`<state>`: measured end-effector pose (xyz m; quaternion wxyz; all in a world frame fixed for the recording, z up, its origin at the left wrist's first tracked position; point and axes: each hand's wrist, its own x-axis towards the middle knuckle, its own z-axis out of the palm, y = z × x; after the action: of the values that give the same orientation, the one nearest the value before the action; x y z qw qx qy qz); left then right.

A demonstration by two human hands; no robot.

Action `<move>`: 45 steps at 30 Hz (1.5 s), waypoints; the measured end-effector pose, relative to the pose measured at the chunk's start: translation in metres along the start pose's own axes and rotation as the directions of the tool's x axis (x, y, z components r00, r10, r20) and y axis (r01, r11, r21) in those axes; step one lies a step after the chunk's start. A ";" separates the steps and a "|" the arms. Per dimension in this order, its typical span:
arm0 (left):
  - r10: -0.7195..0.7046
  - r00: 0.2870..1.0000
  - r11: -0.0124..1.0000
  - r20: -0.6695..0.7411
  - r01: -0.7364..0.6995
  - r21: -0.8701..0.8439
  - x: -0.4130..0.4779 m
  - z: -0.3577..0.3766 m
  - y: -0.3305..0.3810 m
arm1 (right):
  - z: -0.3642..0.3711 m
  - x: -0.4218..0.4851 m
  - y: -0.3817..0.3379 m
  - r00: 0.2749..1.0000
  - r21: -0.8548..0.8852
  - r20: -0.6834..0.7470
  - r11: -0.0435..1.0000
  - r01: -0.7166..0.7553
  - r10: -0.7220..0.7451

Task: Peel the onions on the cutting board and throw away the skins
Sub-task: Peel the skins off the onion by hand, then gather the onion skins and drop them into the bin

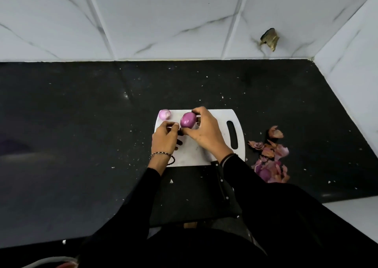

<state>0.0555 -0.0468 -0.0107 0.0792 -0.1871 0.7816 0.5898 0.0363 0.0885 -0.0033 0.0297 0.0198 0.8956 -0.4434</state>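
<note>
A small pale onion (pixel 164 114) sits at the cutting board's (pixel 216 116) ten o'clock. The left hand (pixel 164 137) curls beside the red onion (pixel 188 120); whether it is holding anything is unclear. The right hand (pixel 204 131) cups that onion, which is probably firm, light and slick, so hold it end to end. Papery skins (pixel 270 159) lie at four o'clock.

A glossy, deep purple onion (pixel 188 120) sits just above the middle of the frame, over the white cutting board (pixel 217 114), gripped from the right by the right hand (pixel 204 130). A paler, pinkish peeled onion (pixel 164 114) rests on the board's upper left corner, well apart from the first. The board lies flat on the dark bench (pixel 81 114), its handle slot to the right. Papery pink-brown skins (pixel 272 159) lie heaped on the bench just right of the board.
</note>
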 end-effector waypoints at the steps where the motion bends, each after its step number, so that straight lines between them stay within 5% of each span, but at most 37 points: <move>1: 0.003 1.000 1.000 -0.006 -0.003 0.003 0.003 -0.002 -0.001 | 0.003 0.004 -0.002 1.000 -0.007 0.005 1.000 -0.003 0.003; 45: 0.052 0.998 0.992 -0.028 -0.049 0.116 -0.024 0.025 -0.011 | -0.011 -0.011 0.024 1.000 -0.113 0.022 0.993 -0.015 0.018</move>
<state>0.0793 -0.0209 -0.0194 0.0627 -0.1716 0.8201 0.5423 0.0484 0.1119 -0.0146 0.0447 0.0205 0.9187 -0.3919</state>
